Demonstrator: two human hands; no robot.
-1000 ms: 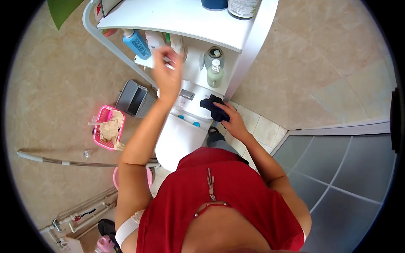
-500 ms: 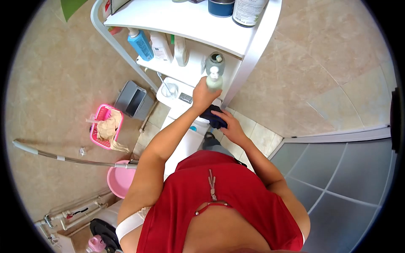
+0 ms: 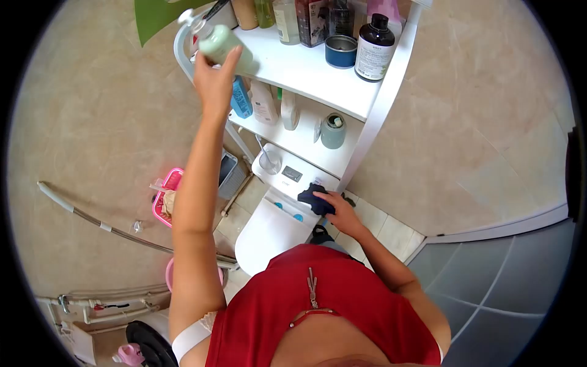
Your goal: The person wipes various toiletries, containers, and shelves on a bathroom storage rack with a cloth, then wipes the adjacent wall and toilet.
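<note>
My left hand is closed around a pale green pump bottle with a white pump head. The bottle is tilted, held at the left end of the white rack's upper shelf; whether it touches the shelf I cannot tell. Lower down, my right hand grips a crumpled dark navy cloth by the right side of the toilet tank top. A grey-green jar stands on the lower shelf, nearest above the cloth.
Several bottles, a blue tin and a dark bottle with a white label occupy the upper shelf. A blue bottle and white bottles stand below. A glass cup holds a toothbrush. Left are a pink basket and grey bin.
My left hand has carried the pump bottle from the lower shelf up and left to the upper shelf. My right hand still holds the cloth near the tank. The view has shifted.
</note>
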